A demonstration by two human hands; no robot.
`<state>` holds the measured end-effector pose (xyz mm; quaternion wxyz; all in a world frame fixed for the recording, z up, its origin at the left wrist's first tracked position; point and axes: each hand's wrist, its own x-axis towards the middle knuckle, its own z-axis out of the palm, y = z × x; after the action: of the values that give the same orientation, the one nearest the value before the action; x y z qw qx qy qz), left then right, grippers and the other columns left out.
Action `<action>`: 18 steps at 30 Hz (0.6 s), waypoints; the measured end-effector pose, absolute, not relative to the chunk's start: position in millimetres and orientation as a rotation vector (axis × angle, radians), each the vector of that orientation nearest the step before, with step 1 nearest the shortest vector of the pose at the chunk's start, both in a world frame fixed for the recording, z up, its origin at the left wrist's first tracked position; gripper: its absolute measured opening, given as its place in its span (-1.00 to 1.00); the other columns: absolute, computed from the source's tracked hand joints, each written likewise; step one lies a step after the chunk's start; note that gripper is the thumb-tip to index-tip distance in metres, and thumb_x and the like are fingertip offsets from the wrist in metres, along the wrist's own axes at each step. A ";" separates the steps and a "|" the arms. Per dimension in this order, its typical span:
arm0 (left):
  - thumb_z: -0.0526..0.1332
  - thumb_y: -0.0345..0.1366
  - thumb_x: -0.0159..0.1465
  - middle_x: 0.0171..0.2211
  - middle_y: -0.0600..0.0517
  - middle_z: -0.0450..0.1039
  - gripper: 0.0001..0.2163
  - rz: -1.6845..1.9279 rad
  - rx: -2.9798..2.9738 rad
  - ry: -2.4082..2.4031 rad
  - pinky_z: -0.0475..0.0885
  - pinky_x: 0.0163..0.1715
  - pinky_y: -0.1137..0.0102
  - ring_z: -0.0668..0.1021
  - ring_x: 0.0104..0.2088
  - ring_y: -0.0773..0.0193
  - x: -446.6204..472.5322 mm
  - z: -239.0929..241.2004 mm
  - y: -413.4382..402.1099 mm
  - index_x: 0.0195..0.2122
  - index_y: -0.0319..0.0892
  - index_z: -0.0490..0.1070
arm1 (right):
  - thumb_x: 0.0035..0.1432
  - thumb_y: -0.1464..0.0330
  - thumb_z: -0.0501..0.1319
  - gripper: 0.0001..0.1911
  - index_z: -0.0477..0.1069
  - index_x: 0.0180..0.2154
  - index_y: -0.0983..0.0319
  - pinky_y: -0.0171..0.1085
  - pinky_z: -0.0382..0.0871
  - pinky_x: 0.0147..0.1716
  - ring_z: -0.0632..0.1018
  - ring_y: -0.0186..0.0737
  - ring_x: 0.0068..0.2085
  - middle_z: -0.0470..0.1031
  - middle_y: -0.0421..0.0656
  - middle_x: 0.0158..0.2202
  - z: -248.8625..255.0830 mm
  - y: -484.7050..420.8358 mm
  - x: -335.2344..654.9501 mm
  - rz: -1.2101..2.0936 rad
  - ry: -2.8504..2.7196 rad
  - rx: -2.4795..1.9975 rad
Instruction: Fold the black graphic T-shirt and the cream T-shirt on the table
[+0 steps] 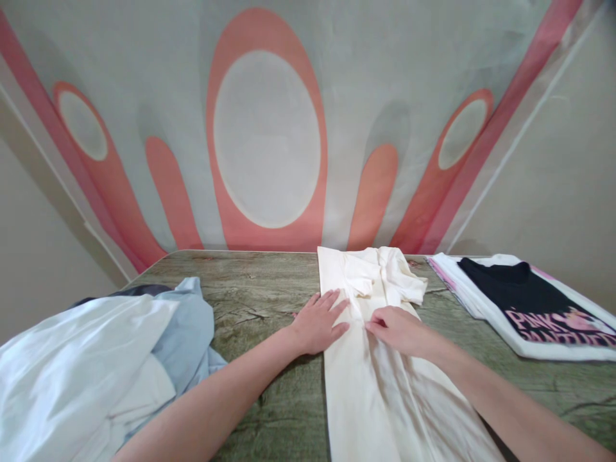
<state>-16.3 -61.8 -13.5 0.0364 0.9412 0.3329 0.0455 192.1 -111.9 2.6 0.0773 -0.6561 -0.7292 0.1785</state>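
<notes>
A long cream dress (359, 391) with short sleeves lies lengthwise on the table, its far end at the back edge and its near part running out of view at the bottom. My left hand (320, 324) rests flat on its left side, fingers spread and pointing away from me. Just to the right, my right hand (397, 329) is closed, thumb and forefinger pinching the fabric near the waist. A short sleeve (409, 282) sticks out to the right beyond that hand. Creases run down the lower part of the cloth.
A loose heap of clothes, with a white garment (81, 359) over a light blue one (192, 327), lies at the left. Flat garments are stacked at the right, topped by a black printed shirt (524, 289). Behind the wood-patterned table (260, 289) hangs a grey and coral patterned backdrop (269, 237).
</notes>
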 end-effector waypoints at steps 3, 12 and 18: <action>-0.21 0.02 0.33 0.29 -0.01 -0.15 -0.52 0.141 2.872 1.007 -0.05 0.16 0.10 -0.04 0.26 0.05 -16.7 -11.6 -61.0 0.24 0.03 -0.05 | 0.07 0.19 0.10 -0.74 0.40 -0.49 0.21 -0.37 0.05 -0.52 0.43 -0.32 -0.47 0.48 -0.21 -0.50 2.3 -116.8 186.0 0.599 -2.123 -1.944; -0.16 -0.01 0.33 0.29 -0.02 -0.14 -0.53 0.110 2.867 1.020 -0.04 0.15 0.05 -0.06 0.26 -0.04 -15.6 -9.0 -59.8 0.24 0.04 -0.03 | 0.04 0.25 0.13 -0.77 0.42 -0.55 0.22 -0.36 0.04 -0.52 0.41 -0.34 -0.49 0.46 -0.22 -0.54 2.3 -119.6 178.1 0.560 -2.202 -1.988; -0.09 -0.07 0.31 0.27 -0.04 -0.07 -0.55 0.147 2.918 1.047 -0.03 0.12 0.00 0.03 0.23 -0.11 -11.0 -8.9 -61.5 0.22 0.06 0.01 | 0.05 0.21 0.13 -0.71 0.40 -0.59 0.23 -0.36 0.01 -0.55 0.39 -0.34 -0.53 0.43 -0.22 -0.59 8.6 -121.8 186.8 0.566 -2.320 -1.947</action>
<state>-11.0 -61.5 -8.9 0.0191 0.9400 0.3373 0.0475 186.8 -121.8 8.6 0.0301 -0.6316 -0.7527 0.1837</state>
